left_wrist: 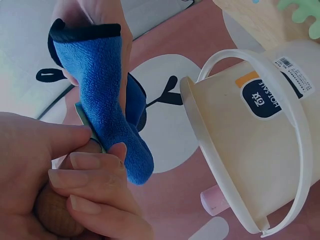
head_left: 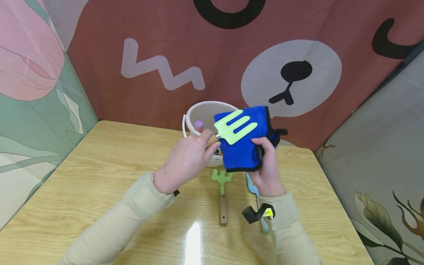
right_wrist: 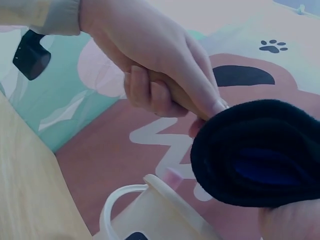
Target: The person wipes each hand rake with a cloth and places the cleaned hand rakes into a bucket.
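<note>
My left hand (head_left: 185,156) grips the wooden handle of a small light-green garden fork (head_left: 232,134), its prongs pointing up and to the right. Behind the prongs is a blue fleecy cloth (head_left: 236,158) with black edging and a black loop, which my right hand (head_left: 269,171) pinches with the thumb in front. In the left wrist view the cloth (left_wrist: 102,95) hangs folded around the fork's head, which is mostly hidden. The right wrist view looks at the black rim of the cloth (right_wrist: 215,155), bent into a loop.
A white bucket (head_left: 195,110) with a handle stands behind the hands near the back edge, a purple-pink handle end (head_left: 198,124) sticking out. A green fork with wooden handle (head_left: 223,209) and a light-blue tool (head_left: 252,188) lie on the wooden table (head_left: 99,176). A patterned curtain (head_left: 159,106) hangs behind.
</note>
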Action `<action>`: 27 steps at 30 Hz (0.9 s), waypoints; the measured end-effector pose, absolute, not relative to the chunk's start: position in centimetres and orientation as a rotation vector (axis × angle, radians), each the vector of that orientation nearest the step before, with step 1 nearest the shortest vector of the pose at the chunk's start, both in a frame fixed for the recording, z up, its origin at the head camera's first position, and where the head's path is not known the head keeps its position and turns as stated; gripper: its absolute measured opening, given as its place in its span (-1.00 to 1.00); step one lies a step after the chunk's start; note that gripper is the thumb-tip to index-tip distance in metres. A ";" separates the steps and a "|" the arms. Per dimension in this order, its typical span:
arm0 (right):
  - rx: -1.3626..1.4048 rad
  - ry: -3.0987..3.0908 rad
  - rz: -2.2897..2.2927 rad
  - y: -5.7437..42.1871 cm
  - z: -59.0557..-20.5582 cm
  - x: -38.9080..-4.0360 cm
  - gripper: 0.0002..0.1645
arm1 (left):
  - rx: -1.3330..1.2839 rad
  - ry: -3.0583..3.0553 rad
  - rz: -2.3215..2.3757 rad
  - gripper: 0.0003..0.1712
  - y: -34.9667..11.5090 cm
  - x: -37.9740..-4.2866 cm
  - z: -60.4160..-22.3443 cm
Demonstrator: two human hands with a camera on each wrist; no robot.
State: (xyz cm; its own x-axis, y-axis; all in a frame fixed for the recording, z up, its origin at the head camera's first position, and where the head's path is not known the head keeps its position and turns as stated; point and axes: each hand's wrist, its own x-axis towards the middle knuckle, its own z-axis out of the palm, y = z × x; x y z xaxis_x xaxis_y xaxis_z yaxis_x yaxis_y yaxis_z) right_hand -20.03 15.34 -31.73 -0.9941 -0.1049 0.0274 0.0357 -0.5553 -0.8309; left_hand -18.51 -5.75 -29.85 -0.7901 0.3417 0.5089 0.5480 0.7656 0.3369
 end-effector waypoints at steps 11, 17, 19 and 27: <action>-0.117 1.412 -2.777 16.4 -31.2 -20.6 -0.34 | -0.702 -2.484 -0.667 -0.68 -5.7 -18.4 -29.9; -0.166 1.307 -2.851 17.0 -30.5 -20.9 -0.36 | -0.718 -2.459 -0.667 -0.68 -5.7 -18.2 -29.8; -0.192 1.289 -2.862 17.2 -30.4 -21.0 -0.37 | -0.723 -2.461 -0.676 -0.68 -5.7 -18.1 -29.7; -0.158 1.234 -2.855 17.3 -30.5 -20.7 -0.31 | -0.752 -2.496 -0.704 -0.68 -5.6 -17.9 -29.5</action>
